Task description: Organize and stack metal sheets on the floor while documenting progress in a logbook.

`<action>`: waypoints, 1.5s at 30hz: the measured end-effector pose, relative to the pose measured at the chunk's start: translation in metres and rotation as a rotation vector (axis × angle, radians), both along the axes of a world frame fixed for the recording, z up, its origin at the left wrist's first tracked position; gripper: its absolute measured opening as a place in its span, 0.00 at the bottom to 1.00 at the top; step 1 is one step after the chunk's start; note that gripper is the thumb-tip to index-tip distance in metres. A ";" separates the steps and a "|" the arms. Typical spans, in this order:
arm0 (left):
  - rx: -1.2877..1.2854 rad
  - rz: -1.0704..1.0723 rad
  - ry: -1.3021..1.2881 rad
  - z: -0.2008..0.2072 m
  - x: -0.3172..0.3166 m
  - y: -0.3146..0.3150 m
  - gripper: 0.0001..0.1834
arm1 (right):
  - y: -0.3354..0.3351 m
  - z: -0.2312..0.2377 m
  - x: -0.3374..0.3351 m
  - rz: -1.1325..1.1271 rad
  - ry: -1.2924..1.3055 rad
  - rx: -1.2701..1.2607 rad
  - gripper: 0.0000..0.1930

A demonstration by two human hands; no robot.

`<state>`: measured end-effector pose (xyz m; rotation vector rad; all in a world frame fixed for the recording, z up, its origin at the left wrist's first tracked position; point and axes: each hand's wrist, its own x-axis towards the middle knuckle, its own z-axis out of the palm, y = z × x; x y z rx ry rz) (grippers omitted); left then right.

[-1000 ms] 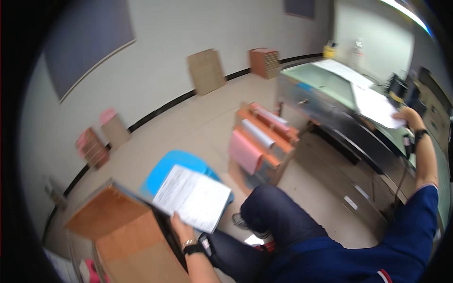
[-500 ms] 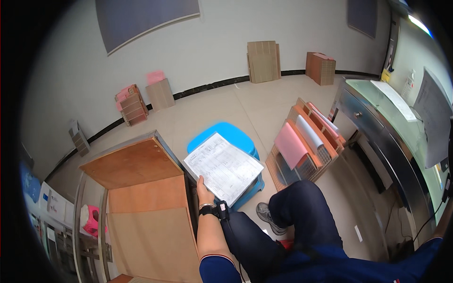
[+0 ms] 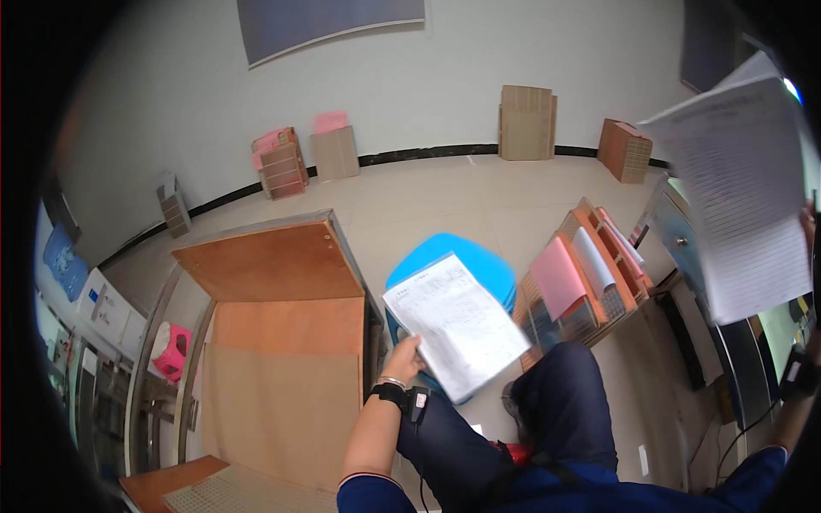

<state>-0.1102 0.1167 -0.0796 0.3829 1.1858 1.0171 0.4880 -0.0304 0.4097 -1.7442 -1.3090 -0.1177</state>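
Left hand was clamped on the lower-left edge of a printed form, centre of frame, partly covering a blue stool. Right hand, partly hidden at the right edge, gripped lined sheets, raised upper right.

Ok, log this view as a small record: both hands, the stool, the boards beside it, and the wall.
left hand: holds printed papers by their near edge
right hand: at the picture's right edge, mostly cut off, holding up lined papers
stool: blue stool, partly hidden by the printed papers
boards: right of the stool, upright, with a pink sheet draped over
wall: pale, boards and stacks standing along its foot
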 end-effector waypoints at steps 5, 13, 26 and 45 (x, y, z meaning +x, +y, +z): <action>-0.171 -0.090 -0.011 0.007 0.028 -0.079 0.23 | 0.117 -0.157 -0.103 0.659 0.454 -0.206 0.08; 0.069 0.193 0.350 0.022 0.053 -0.166 0.11 | 0.170 -0.308 -0.221 0.970 0.696 -0.660 0.10; 0.096 0.400 0.379 0.031 0.004 -0.134 0.12 | 0.232 -0.406 -0.274 0.968 0.248 -0.980 0.09; 0.917 -0.263 1.237 0.060 0.031 -0.097 0.17 | 0.222 -0.411 -0.284 0.782 0.685 -1.032 0.10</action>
